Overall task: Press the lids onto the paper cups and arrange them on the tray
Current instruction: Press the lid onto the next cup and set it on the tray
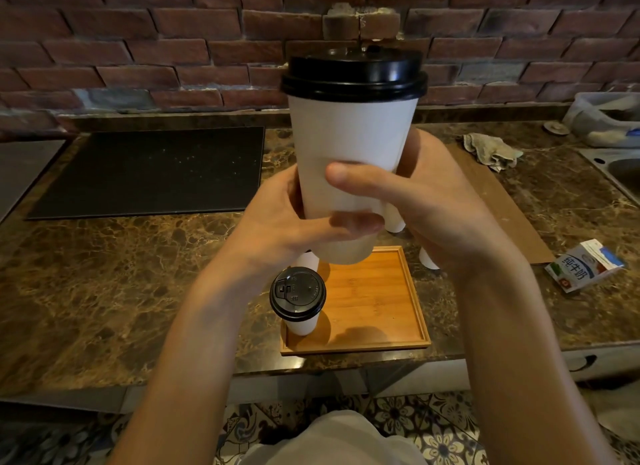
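A tall white paper cup (349,138) with a black lid (353,74) on top is held up close to the camera, above the counter. My left hand (287,218) wraps its lower left side and my right hand (426,201) grips it from the right, thumb across the front. Below, a wooden tray (377,308) lies on the counter. A second lidded white cup (298,300) stands in the tray's near left corner. Parts of other white cups (428,259) show behind my hands, beyond the tray; whether they have lids is hidden.
A black mat (149,173) lies at the left on the brown marble counter (104,274). A milk carton (585,265), a crumpled cloth (491,151) and a brown board (498,201) are at the right. A sink edge (616,170) is at far right, a brick wall behind.
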Tool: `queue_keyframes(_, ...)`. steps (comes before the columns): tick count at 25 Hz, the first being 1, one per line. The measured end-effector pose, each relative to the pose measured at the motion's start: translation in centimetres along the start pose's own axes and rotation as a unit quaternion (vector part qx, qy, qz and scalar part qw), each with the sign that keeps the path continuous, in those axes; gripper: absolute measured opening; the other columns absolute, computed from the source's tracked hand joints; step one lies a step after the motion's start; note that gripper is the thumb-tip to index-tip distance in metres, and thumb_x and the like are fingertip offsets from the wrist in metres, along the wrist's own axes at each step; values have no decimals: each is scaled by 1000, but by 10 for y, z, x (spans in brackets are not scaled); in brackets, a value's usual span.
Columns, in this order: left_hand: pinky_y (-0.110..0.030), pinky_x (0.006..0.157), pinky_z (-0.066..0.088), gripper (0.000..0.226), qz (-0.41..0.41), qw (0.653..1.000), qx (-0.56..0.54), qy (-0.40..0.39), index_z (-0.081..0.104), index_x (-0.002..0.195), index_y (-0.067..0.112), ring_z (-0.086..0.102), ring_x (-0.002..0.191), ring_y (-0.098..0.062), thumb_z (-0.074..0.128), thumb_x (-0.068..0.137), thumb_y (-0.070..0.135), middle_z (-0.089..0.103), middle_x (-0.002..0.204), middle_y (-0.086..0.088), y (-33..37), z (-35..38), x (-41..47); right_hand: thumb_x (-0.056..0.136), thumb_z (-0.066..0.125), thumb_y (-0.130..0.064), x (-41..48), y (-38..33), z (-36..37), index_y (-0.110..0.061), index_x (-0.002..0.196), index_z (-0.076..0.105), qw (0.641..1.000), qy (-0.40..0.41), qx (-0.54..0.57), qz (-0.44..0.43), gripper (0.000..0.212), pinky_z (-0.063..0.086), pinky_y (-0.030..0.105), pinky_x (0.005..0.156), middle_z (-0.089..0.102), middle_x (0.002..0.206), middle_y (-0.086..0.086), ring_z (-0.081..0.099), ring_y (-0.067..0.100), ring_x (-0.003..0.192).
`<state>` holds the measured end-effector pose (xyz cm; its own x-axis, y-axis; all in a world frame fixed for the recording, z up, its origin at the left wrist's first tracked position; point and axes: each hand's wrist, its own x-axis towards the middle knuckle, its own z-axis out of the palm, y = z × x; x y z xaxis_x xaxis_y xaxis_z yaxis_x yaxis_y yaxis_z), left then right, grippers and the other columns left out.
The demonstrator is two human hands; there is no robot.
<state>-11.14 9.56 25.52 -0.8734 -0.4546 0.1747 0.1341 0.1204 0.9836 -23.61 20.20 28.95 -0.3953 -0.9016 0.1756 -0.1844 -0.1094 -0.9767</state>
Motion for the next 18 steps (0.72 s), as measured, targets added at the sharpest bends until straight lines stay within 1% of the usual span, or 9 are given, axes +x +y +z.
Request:
queue_keyframes(3, -11, 70, 51, 53, 12, 1000, 11, 19, 59, 109, 30, 66, 95, -2, 79, 59, 32, 70, 99, 16, 2, 2, 0, 68, 78, -32, -1, -4, 3, -21, 118, 59, 1000, 25, -18, -4, 54, 59, 26, 78, 69, 107, -3, 68, 8, 99)
queue_keyframes(5, -9, 67, 50, 53, 18, 999, 27, 39, 59, 105, 33, 65, 93, 0, 82, 57, 32, 70, 96, 19, 2, 3, 0, 67, 79, -34, -2, -6, 6, -22, 119, 58, 999, 41, -20, -3, 58, 58, 21, 75, 68, 107, -5, 68, 5, 97)
queue_keyframes(7, -7, 64, 50, 53, 22, 997, 39, 64, 57, 101, 36, 65, 90, 4, 84, 57, 28, 69, 93, 25, 2, 4, 0, 65, 80, -38, -1, -4, 11, -22, 121, 56, 997, 65, -37, -1, 63, 58, 22, 74, 67, 107, -6, 67, 6, 97)
queue_keyframes(9, -7, 63, 50, 48, 23, 995, 46, 84, 56, 101, 35, 66, 88, 4, 80, 61, 22, 69, 90, 25, 0, 5, 1, 65, 83, -38, -2, 1, 18, -19, 125, 55, 994, 97, -45, 2, 69, 59, 25, 76, 65, 109, -5, 66, 8, 97)
queue_keyframes(12, -7, 62, 50, 48, 27, 994, 48, 90, 56, 99, 32, 67, 85, 6, 80, 67, 5, 70, 86, 26, -4, 5, 0, 69, 85, -34, -4, 9, 26, -22, 123, 53, 991, 126, -42, 2, 64, 59, 24, 76, 63, 108, -8, 64, 6, 97)
queue_keyframes(13, -6, 62, 50, 48, 27, 995, 50, 88, 56, 98, 32, 66, 84, 6, 79, 69, 3, 69, 84, 27, -5, 5, 0, 69, 85, -33, -4, 9, 26, -23, 121, 54, 991, 128, -39, 0, 62, 59, 24, 76, 63, 107, -9, 64, 5, 96)
queue_keyframes(16, -7, 62, 50, 48, 37, 995, 49, 78, 57, 99, 33, 67, 84, 4, 82, 66, 9, 70, 86, 25, -1, 4, -1, 65, 86, -33, -3, 6, 20, -23, 117, 58, 992, 119, -30, -10, 59, 59, 26, 76, 66, 104, -9, 66, 5, 96)
queue_keyframes(18, -7, 63, 49, 44, 43, 996, 44, 68, 58, 98, 35, 66, 85, 4, 80, 65, 16, 69, 87, 25, 2, 3, -2, 65, 83, -31, -2, 4, 15, -23, 114, 59, 995, 102, -4, -17, 56, 59, 24, 74, 68, 102, -8, 67, 5, 95)
